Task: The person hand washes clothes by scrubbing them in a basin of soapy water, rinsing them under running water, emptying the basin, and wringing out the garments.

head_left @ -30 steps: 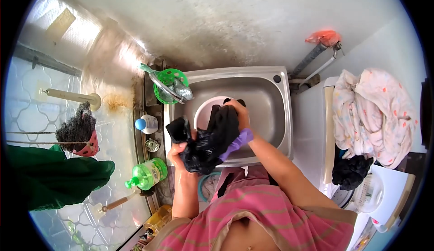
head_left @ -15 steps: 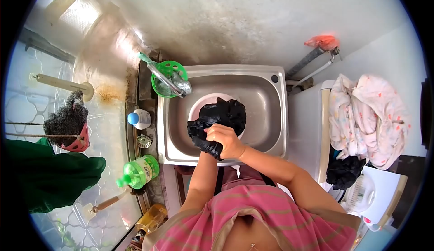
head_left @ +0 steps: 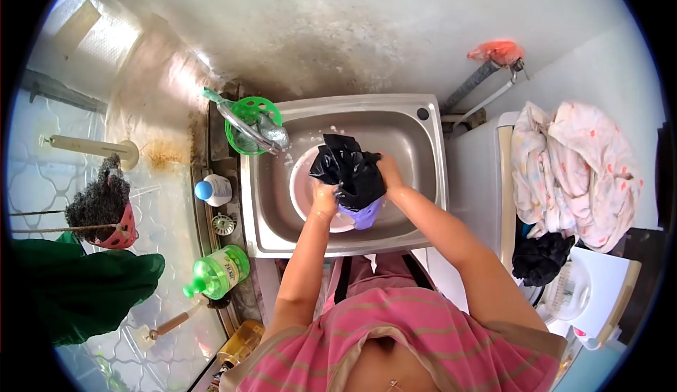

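A pale wall (head_left: 381, 11) spans the back of the room, smudged with grey-black staining above the sink. On the left runs a window (head_left: 60, 145) with a wavy grille behind it, its light bright on the corner. The stainless-steel sink (head_left: 441, 201) sits against the wall, its rim wet-looking and its bowl spotted with droplets. Right of it stands a white appliance (head_left: 476, 180) with a beige edge; beyond that edge a spotted white cloth (head_left: 585, 173) lies heaped. A dark green cloth (head_left: 84, 286) hangs before the window.

In the sink's left half rests a pale pink basin (head_left: 300, 187). Over it is a wet black cloth (head_left: 350, 170) with a purple part (head_left: 363, 217) at its near end; how high it is above the basin cannot be told. The left hand (head_left: 324, 198) holds its left side and the right hand (head_left: 390, 173) its right, fingers closed on the fabric and partly hidden by it.

On the narrow ledge left of the sink stand a green bottle (head_left: 220, 272), a blue-capped white bottle (head_left: 218, 191) and, smallest, a metal sink strainer (head_left: 223, 225) between them.
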Action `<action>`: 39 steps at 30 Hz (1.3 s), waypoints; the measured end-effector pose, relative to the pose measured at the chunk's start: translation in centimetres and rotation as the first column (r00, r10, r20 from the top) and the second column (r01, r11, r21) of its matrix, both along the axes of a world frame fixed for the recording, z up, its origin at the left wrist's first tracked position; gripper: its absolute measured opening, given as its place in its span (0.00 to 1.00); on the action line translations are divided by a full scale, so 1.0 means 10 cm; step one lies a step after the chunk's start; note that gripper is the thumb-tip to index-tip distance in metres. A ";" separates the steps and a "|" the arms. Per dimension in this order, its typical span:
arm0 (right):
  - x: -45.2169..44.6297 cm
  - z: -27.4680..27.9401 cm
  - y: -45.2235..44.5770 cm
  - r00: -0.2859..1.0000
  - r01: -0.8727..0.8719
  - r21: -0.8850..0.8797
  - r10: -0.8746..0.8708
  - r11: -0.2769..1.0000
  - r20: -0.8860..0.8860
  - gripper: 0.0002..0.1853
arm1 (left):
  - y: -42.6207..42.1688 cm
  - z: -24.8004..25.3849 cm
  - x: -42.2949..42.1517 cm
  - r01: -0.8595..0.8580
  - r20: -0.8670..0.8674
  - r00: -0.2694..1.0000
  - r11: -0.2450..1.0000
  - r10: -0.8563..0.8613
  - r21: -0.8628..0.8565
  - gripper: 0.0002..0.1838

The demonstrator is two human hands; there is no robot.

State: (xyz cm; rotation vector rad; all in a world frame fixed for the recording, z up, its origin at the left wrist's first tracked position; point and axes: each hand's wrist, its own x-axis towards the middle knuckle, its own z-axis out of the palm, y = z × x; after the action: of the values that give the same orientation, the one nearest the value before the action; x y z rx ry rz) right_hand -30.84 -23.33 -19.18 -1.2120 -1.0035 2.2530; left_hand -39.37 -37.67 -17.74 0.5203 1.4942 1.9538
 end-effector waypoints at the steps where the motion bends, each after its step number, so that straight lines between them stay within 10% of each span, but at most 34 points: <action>1: -0.05 -0.04 0.08 0.953 -0.292 0.258 0.257 0.921 0.162 0.08 | 0.05 0.22 0.03 -0.008 -0.158 0.987 0.998 -0.003 -0.065 0.20; 2: -0.11 -0.09 0.17 0.819 -0.570 0.436 0.435 0.696 0.375 0.08 | 0.07 0.37 0.05 0.044 -0.207 0.977 0.997 -0.055 -0.061 0.16; 3: -0.14 -0.22 0.29 0.750 -0.540 0.837 0.400 -0.090 0.527 0.11 | 0.09 0.51 0.07 0.094 -0.255 0.961 0.994 -0.106 -0.057 0.13; 6: -0.35 -0.06 0.41 0.406 -0.773 0.618 0.636 -0.143 0.656 0.12 | 0.10 0.63 0.03 0.247 -0.432 0.825 0.920 -0.365 -0.305 0.12; 7: -0.44 0.10 0.41 0.228 -0.600 0.482 0.442 -0.638 0.868 0.11 | 0.12 0.63 0.05 0.237 -0.501 0.776 0.912 -0.384 -0.334 0.12; 8: -0.48 0.07 0.30 0.211 -0.939 0.328 0.587 -0.100 0.781 0.12 | 0.13 0.64 0.07 0.220 -0.567 0.719 0.906 -0.401 -0.362 0.13; 11: -0.59 0.27 0.08 0.155 -0.981 0.071 0.515 0.178 0.843 0.16 | 0.06 0.66 0.06 0.212 -0.641 0.627 0.889 -0.442 -0.406 0.13; 12: -0.56 0.11 0.09 0.155 -0.982 0.074 0.514 0.175 0.843 0.16 | 0.03 0.58 0.05 0.208 -0.621 0.638 0.878 -0.455 -0.431 0.13; 13: -0.50 -0.21 0.15 0.190 -0.948 0.297 0.548 -0.112 0.814 0.16 | 0.00 0.51 0.06 0.204 -0.624 0.638 0.880 -0.452 -0.428 0.13; 14: -0.41 -0.39 0.19 0.203 -0.787 0.490 0.593 -0.375 0.779 0.15 | -0.07 0.42 0.08 0.175 -0.373 0.867 0.902 -0.331 -0.394 0.18; 15: -0.30 -0.41 0.14 0.457 -0.811 0.510 0.855 0.287 0.246 0.10 | -0.17 0.26 0.12 0.132 -0.071 0.983 0.918 -0.170 -0.373 0.23; 16: -0.28 -1.09 0.14 0.345 -0.861 0.454 0.919 0.228 0.193 0.07 | -0.35 -0.47 0.10 -0.082 0.012 0.996 0.929 0.092 -0.361 0.27; 18: -0.20 -0.29 0.07 0.627 -0.755 -0.313 0.774 0.576 -0.089 0.20 | -0.37 0.00 0.05 -0.368 0.536 0.744 0.914 0.399 -0.171 0.24; 21: 0.32 -0.20 0.26 0.692 -0.710 -0.039 0.685 0.703 -0.229 0.39 | -0.79 -0.18 -0.18 -0.443 0.744 0.579 0.895 0.333 -0.056 0.25; 22: 0.41 -0.28 0.26 0.686 -0.716 -0.038 0.691 0.698 -0.230 0.39 | -0.85 0.01 -0.19 -0.524 0.745 0.520 0.845 0.418 -0.108 0.25; 24: 0.60 -0.69 0.16 0.751 -0.491 0.227 0.276 0.841 0.599 0.48 | -1.05 0.08 -0.24 -0.590 0.760 0.505 0.806 0.409 -0.042 0.27; 26: 0.71 -0.89 -0.09 0.725 -0.470 0.056 0.349 0.881 0.594 0.47 | -1.23 0.14 -0.26 -0.631 0.764 0.534 0.772 0.361 0.077 0.27; 27: 0.71 -0.92 -0.22 0.758 -0.463 -0.198 0.501 0.864 0.417 0.44 | -1.46 -0.18 -0.32 -0.478 0.499 0.802 0.854 0.329 0.205 0.27; 28: 0.73 -0.99 -0.33 0.781 -0.469 -0.435 0.591 0.768 0.201 0.41 | -1.47 0.08 -0.30 -0.659 0.712 0.575 0.744 0.403 0.111 0.27; 32: 0.67 -1.35 -0.66 0.903 -0.239 -0.395 0.352 0.887 0.246 0.32 | -1.79 0.06 -0.32 -0.756 0.724 0.480 0.652 0.495 0.056 0.26; 35: 0.61 -0.91 -0.52 0.870 -0.318 -0.159 0.354 0.935 0.342 0.25 | -1.97 0.11 -0.35 -0.718 0.684 0.562 0.685 0.464 0.125 0.28; 38: 0.64 -0.52 -0.29 0.608 -0.641 0.119 0.407 0.759 0.682 0.23 | -1.99 0.24 -0.33 -0.601 0.496 0.742 0.776 0.452 0.192 0.27; 39: 0.67 -0.47 -0.25 0.646 -0.715 0.506 0.180 0.483 0.742 0.26 | -1.97 0.29 -0.33 -0.598 0.499 0.743 0.776 0.445 0.199 0.27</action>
State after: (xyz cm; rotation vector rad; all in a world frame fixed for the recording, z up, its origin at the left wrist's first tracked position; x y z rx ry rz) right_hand -24.15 -25.83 -23.84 -1.3063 -2.5422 1.2874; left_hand -42.67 -57.33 -14.89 -0.2480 1.0765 2.5924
